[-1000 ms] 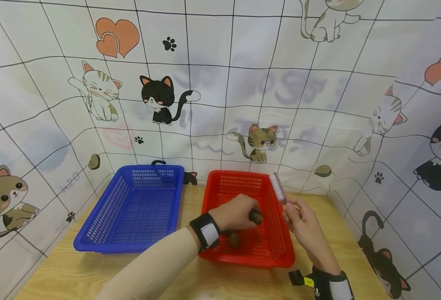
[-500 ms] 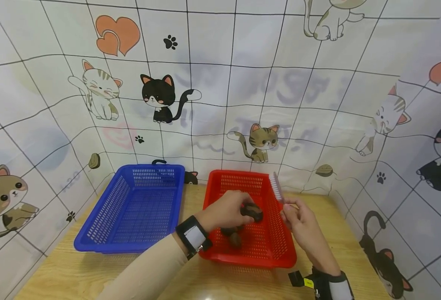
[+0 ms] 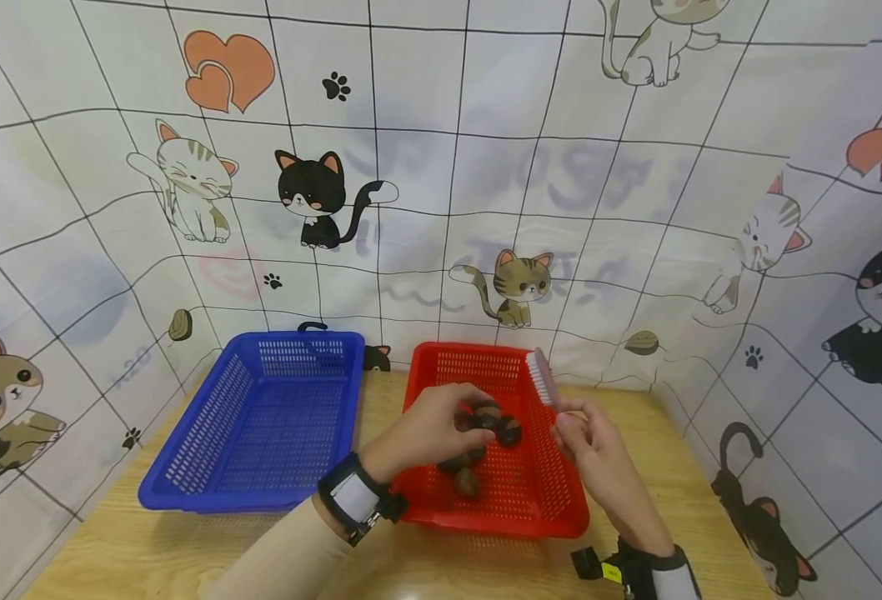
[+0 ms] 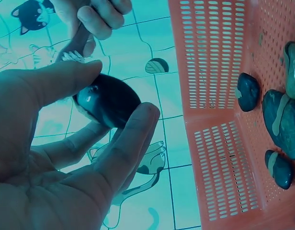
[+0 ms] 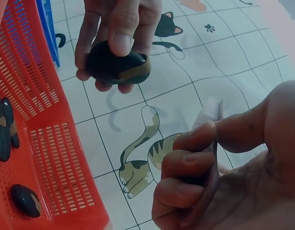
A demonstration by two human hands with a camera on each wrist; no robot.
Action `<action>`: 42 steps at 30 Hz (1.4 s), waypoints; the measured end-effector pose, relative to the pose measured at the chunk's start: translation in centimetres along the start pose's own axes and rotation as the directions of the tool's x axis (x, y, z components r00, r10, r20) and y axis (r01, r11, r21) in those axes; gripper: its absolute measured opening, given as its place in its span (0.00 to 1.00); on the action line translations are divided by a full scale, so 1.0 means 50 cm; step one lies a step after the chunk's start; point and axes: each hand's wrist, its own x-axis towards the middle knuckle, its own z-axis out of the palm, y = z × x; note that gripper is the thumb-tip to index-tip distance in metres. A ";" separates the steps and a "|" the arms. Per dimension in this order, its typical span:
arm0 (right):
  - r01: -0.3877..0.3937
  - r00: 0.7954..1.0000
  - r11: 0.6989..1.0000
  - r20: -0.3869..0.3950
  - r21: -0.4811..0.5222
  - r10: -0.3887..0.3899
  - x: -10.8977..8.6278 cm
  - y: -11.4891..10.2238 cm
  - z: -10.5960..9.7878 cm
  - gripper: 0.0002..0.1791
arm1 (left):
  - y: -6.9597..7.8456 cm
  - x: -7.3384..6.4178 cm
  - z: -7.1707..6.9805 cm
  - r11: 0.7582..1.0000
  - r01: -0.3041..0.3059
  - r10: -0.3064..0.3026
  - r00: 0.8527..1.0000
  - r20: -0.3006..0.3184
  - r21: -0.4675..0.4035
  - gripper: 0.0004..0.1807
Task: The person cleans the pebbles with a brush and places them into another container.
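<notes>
My left hand point(image 3: 441, 425) holds a dark, smooth stone point(image 4: 109, 100) between thumb and fingertips, above the red basket point(image 3: 501, 525). A tan streak crosses the stone's side in the right wrist view. My right hand point(image 3: 602, 454) grips a small brush point(image 3: 543, 379) by its pinkish handle, near the basket's right rim. The white bristles point up and to the left, apart from the stone in the right wrist view. Inside the basket lie several dark stones with tan streaks, among them a large stone point(image 4: 281, 117) and a small stone point(image 5: 26, 200).
A blue basket point(image 3: 276, 433) stands left of the red one on the wooden table point(image 3: 381, 558). Behind and beside them hangs a white sheet point(image 3: 411, 208) with black grid lines and printed cats.
My left hand has drawn leftward with the stone between its fingers. A stone in the basket now shows just right of it. The right hand has barely shifted, still gripping the brush.
</notes>
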 end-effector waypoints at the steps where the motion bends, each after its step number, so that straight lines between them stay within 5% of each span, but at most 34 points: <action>1: 0.005 1.000 1.000 0.004 0.006 -0.005 -0.001 0.000 0.002 0.15 | -0.003 -0.004 0.000 1.000 -0.001 0.001 1.000 -0.011 -0.022 0.28; 12: 0.031 0.999 0.999 0.014 0.008 -0.031 -0.006 -0.007 0.017 0.16 | -0.036 -0.045 0.006 0.988 0.016 -0.034 0.993 -0.111 -0.156 0.27; 23: -0.001 1.000 0.999 0.008 -0.034 0.001 -0.014 0.002 0.037 0.17 | -0.046 -0.073 0.016 0.974 0.040 -0.067 0.992 -0.111 -0.225 0.25; 34: 0.137 0.989 0.990 0.049 0.020 -0.138 -0.029 0.028 0.075 0.15 | -0.041 -0.071 0.018 0.935 0.052 -0.118 0.979 -0.168 -0.351 0.29; 42: 0.297 0.952 0.953 0.066 0.053 -0.300 -0.028 0.026 0.099 0.25 | -0.039 -0.071 0.028 0.894 0.024 -0.116 0.977 -0.178 -0.448 0.29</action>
